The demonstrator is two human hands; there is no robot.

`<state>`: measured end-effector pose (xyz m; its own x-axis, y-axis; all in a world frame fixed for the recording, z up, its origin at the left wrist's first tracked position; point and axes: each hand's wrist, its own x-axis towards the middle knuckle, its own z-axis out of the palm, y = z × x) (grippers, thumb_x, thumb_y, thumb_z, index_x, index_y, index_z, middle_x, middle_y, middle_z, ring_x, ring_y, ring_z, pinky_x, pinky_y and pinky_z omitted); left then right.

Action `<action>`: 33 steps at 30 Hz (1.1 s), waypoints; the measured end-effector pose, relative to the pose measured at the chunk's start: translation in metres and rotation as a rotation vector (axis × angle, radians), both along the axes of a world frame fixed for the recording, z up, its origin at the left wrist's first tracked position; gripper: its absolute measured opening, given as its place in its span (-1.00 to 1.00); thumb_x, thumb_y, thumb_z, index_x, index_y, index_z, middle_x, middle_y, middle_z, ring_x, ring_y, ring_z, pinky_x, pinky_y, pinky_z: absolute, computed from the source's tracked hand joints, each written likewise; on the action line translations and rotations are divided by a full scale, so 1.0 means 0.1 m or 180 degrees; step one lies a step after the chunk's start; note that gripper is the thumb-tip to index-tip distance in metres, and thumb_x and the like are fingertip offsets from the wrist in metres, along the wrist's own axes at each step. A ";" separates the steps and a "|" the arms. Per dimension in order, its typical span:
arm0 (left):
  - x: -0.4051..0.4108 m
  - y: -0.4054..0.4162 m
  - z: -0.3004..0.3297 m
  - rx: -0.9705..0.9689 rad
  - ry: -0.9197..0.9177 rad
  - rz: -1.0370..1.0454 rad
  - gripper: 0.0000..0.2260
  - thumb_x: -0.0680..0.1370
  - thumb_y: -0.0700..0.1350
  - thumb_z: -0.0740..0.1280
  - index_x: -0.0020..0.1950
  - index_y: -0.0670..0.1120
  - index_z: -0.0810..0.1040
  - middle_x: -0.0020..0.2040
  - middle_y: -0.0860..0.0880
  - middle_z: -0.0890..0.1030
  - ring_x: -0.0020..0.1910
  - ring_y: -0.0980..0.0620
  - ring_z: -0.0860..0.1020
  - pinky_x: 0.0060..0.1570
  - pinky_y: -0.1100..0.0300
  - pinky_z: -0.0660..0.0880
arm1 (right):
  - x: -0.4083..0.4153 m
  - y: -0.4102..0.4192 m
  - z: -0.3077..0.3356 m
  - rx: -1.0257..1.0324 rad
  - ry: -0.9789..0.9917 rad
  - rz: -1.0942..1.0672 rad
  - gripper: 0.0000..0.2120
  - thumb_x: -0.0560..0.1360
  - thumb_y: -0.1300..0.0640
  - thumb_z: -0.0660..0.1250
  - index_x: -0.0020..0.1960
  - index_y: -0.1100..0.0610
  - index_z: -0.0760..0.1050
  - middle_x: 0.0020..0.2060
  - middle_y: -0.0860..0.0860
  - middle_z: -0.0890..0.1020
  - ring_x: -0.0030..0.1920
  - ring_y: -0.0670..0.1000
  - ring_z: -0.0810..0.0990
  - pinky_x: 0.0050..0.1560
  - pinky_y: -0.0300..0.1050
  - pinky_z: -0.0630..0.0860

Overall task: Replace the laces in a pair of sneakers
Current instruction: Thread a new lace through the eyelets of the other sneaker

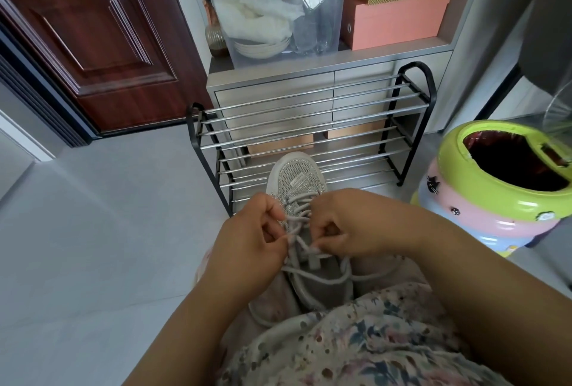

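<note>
A grey sneaker (297,187) is lying on the person's lap, toe pointing away toward a metal rack (309,125), heel toward the floral dress (356,339). Both hands are meeting over its tongue.

The left hand (247,237) is curling its fingers (272,215) over the lace (309,280) at the sneaker's left eyelet row; thumb and forefinger are closing on a strand there, the other fingers folding loosely into the palm. The right hand (349,230) is sitting just across from it, its fingertips pinching another stretch of the same lace right at the tongue's middle. The two sets of fingers are nearly touching, only crossed strands lying between them.

Beyond the fingers, toward the toe, the lace is running in crossings through the upper eyelets. Nearer the body than the fingers, loose lengths are looping across the sneaker's opening and trailing over both sides, one strand draping down to the left onto the lap, another reaching right under the right wrist. Whether a lace tip is inside either pinch I cannot tell.

Past the toe the rack is standing on the grey floor (93,230) against a cabinet (272,85). To the right of the right hand, well apart, a bin (495,187) with green, pink and blue bands is standing. Far left of the left hand is a dark red door (93,29).
</note>
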<state>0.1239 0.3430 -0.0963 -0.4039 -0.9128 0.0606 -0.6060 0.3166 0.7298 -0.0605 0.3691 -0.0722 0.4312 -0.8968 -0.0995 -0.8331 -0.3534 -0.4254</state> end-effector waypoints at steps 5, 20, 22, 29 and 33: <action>-0.01 0.01 0.00 -0.0043 -0.0014 -0.0020 -0.72 0.42 -0.19 0.47 -0.16 0.11 0.41 -0.29 0.19 0.60 -0.34 0.19 0.56 -0.24 0.10 0.57 | 0.08 0.00 -0.06 -0.0443 0.0270 -0.0064 -0.81 0.39 -0.08 0.37 -0.19 0.04 0.58 -0.21 -0.07 0.49 -0.16 -0.01 0.49 -0.10 0.00 0.49; 0.00 0.01 -0.02 -0.0112 -0.0043 0.0007 -0.73 0.42 -0.18 0.46 -0.16 0.11 0.41 -0.29 0.20 0.59 -0.33 0.19 0.55 -0.25 0.12 0.56 | 0.07 0.06 -0.01 -0.0188 0.0467 -0.0158 -0.74 0.40 -0.14 0.35 -0.27 0.05 0.53 -0.25 0.00 0.59 -0.22 -0.02 0.54 -0.24 -0.09 0.46; 0.00 0.01 -0.03 -0.0115 -0.0037 0.0010 -0.74 0.42 -0.19 0.46 -0.16 0.10 0.42 -0.29 0.19 0.59 -0.33 0.19 0.55 -0.24 0.10 0.56 | 0.10 0.06 -0.03 -0.0151 0.0505 0.0027 -0.79 0.42 -0.01 0.35 -0.30 0.09 0.51 -0.26 0.04 0.59 -0.21 0.04 0.54 -0.22 -0.07 0.46; 0.01 0.01 -0.05 -0.0129 -0.0099 0.0042 -0.76 0.42 -0.15 0.46 -0.19 0.12 0.44 -0.30 0.19 0.58 -0.32 0.21 0.55 -0.27 0.15 0.56 | -0.05 0.08 0.04 0.0549 0.0100 0.0091 -0.82 0.44 -0.03 0.38 -0.23 0.07 0.56 -0.24 0.00 0.60 -0.23 -0.02 0.55 -0.14 0.01 0.51; 0.02 -0.02 -0.03 -0.0036 -0.0164 -0.0135 -0.82 0.42 -0.12 0.46 -0.19 0.10 0.49 -0.28 0.20 0.58 -0.30 0.22 0.54 -0.28 0.26 0.52 | -0.15 0.12 0.13 0.0946 -0.0418 -0.0008 -0.81 0.45 -0.09 0.38 -0.29 -0.03 0.58 -0.25 -0.01 0.60 -0.25 0.00 0.55 -0.15 0.02 0.51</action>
